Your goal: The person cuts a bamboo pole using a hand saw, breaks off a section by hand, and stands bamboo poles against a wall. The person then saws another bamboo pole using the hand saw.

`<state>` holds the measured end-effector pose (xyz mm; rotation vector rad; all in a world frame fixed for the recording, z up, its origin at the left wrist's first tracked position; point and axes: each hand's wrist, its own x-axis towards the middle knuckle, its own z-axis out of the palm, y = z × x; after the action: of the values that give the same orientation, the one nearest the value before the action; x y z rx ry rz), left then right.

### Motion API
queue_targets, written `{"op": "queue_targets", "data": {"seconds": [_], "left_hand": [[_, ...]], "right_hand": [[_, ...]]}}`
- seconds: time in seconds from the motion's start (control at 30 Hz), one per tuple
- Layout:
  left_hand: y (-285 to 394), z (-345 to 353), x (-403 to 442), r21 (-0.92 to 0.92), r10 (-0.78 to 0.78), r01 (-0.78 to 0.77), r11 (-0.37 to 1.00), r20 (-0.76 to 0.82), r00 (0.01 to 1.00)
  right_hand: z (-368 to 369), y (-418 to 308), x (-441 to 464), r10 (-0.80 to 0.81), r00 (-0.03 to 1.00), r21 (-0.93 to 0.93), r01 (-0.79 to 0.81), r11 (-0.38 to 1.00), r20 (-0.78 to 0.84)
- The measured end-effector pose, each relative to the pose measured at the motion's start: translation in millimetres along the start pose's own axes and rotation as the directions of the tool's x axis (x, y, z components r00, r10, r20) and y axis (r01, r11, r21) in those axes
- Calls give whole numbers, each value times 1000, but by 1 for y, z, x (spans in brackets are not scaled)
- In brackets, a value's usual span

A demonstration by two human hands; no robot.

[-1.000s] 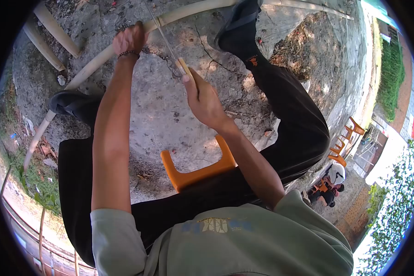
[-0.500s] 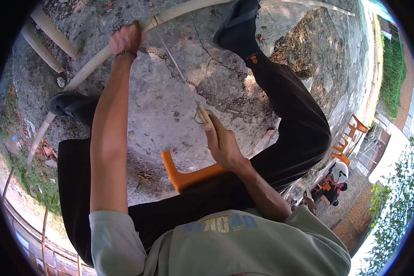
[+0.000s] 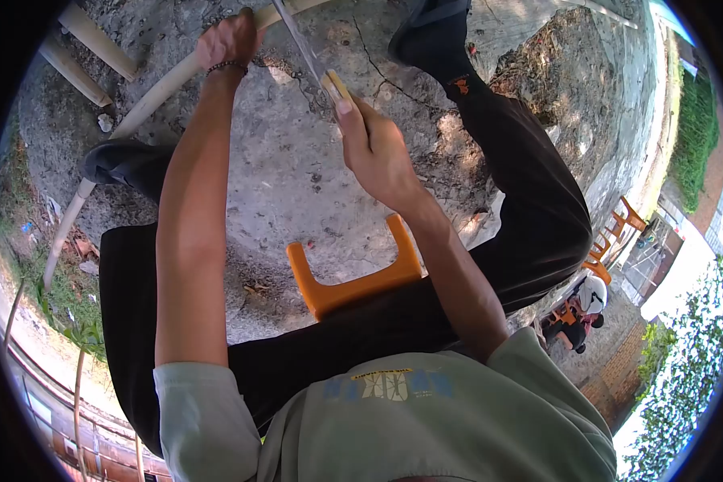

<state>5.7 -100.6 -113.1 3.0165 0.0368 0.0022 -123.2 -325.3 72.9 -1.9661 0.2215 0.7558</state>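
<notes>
Gripping the pale pole [image 3: 161, 95], we have our left hand [image 3: 230, 40] wrapped around it, arm nearly straight; the pole's long axis slants from lower left to upper right. Farther right, the thin blade [image 3: 297, 34] crosses the pole's line steeply, contact unclear. Our right hand [image 3: 380, 153], farther from the pole, clenches its fingers around the handle [image 3: 336, 83], forearm angled up-left toward the pole.

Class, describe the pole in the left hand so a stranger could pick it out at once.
From the broad grey ground, go up to the left hand, with a beaded bracelet at its wrist. It grips the pole, long, pale and curved, which runs down past a dark shoe. The two shorter poles nearby look straight, and no hand touches them.
</notes>
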Motion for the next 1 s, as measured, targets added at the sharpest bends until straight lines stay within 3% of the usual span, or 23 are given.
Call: {"op": "queue_targets", "data": {"seconds": [0.17,0.2,0.27,0.37,0.43,0.5,0.57,0.73,0.8,0.9,0.97,1.0], "left_hand": [[-2,-8,7,2,-24,24,1000,-64,998],[-5,-4,10,-28,-6,5,1000,-55,998],[-7,-2,9,-22,-9,8,1000,-43,999],[-3,-4,8,-26,5,-5,1000,-15,1000],[-8,-6,12,-17,-1,1,1000,-5,1000],[-2,-13,8,-10,-21,21,1000,10,1000],[-2,-12,9,-7,-39,40,999,39,998],[-2,-10,9,-16,-43,43,999,21,999],[-4,-13,8,5,-35,35,999,33,999],[-3,-4,21,0,-46,46,999,-6,999],[-1,1,0,4,-28,28,1000,3,1000],[-3,-6,7,9,-35,35,999,-39,999]], "right_hand": [[-23,22,-122,267,962,98,-272,957,61],[-21,22,-121,261,964,100,-266,959,56],[-11,16,-117,162,983,-116,-151,982,92],[16,23,-117,44,993,-126,-30,992,109],[7,24,-119,84,991,-121,-72,990,101],[-21,35,-120,203,979,-45,-205,978,-35],[-36,32,-114,217,976,-3,-217,976,-24],[-14,-9,-29,85,996,35,-86,996,31],[6,-12,47,-88,995,-74,84,994,-46],[7,-22,51,-115,989,-85,107,991,-95],[1,-18,24,-60,998,-153,60,986,5],[1,-10,-1,4,1000,-49,-4,999,8]]}}
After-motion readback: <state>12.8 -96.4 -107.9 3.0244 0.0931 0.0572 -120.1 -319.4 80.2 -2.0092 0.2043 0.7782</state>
